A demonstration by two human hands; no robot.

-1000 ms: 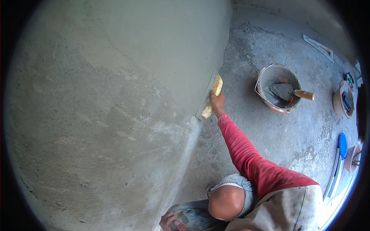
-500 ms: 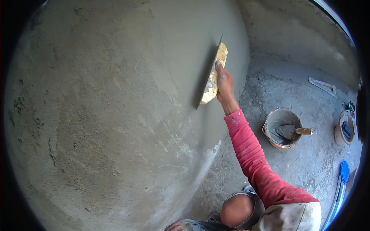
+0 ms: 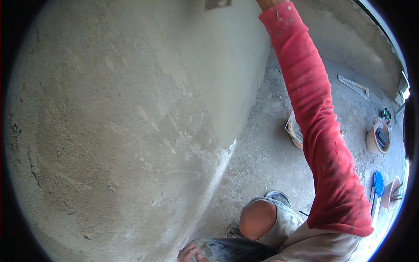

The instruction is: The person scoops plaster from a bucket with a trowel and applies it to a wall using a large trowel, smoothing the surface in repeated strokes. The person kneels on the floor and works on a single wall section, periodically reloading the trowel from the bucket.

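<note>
My right arm in a red sleeve (image 3: 312,96) stretches up along the wall. Only the wrist (image 3: 267,3) of my right hand shows at the top edge; its fingers are outside the picture. Left of that wrist, the end of a plastering trowel (image 3: 218,3) shows at the top edge, close to the wall; its handle is cut off. The grey wall (image 3: 109,144) has smooth, damp-looking plaster toward the upper right and rougher, patchy surface on the left. At the lower edge my left hand (image 3: 192,253) rests with fingers laid over my knee, holding nothing visible.
Behind my sleeve a mortar bucket (image 3: 295,131) is mostly hidden. Farther right on the concrete floor (image 3: 257,153) are a pale float-like tool (image 3: 353,87), a bucket with dark things (image 3: 378,139), a blue round object (image 3: 378,183) and another tub (image 3: 393,194). A second wall meets the floor behind.
My right arm has reached farther up, carrying the trowel to the top edge and mostly out of view. The sleeve now covers much of the mortar bucket. My left hand stays at the knee.
</note>
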